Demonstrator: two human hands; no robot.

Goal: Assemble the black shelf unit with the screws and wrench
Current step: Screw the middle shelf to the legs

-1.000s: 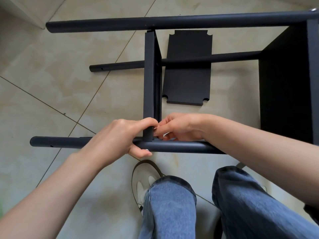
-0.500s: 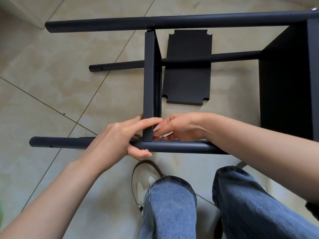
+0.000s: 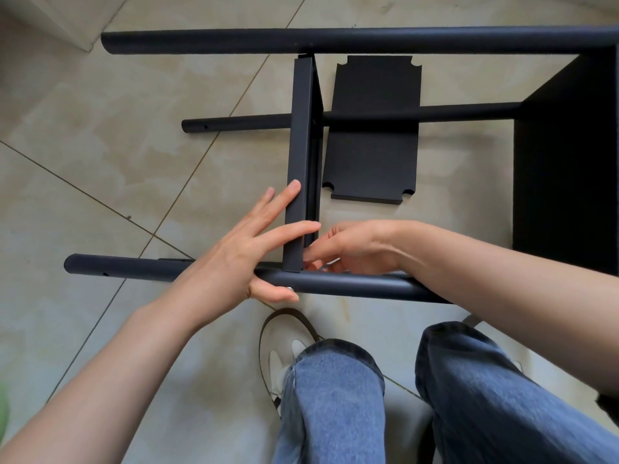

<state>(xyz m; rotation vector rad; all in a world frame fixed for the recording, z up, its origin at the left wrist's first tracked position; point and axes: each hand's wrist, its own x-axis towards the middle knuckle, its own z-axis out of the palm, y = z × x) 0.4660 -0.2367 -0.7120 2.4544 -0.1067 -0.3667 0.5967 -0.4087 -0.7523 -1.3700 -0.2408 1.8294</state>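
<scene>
At the near pole (image 3: 351,285), the left hand (image 3: 248,249) lies with straight fingers against the upright shelf panel (image 3: 303,162), thumb under a screw head (image 3: 288,289). Right hand (image 3: 348,251) curls behind the joint; what it holds is hidden. Judged risk: panel shifts, holes misalign, screw drops.

home | beige tiled floor (image 3: 100,155) | flat-pack shelf frame (image 3: 335,41)

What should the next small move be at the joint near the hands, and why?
Probably turn the screw into the near tube: its head still shows beside the left hand thumb, the left fingers steady the shelf panel, and the right hand works at that joint.
</scene>
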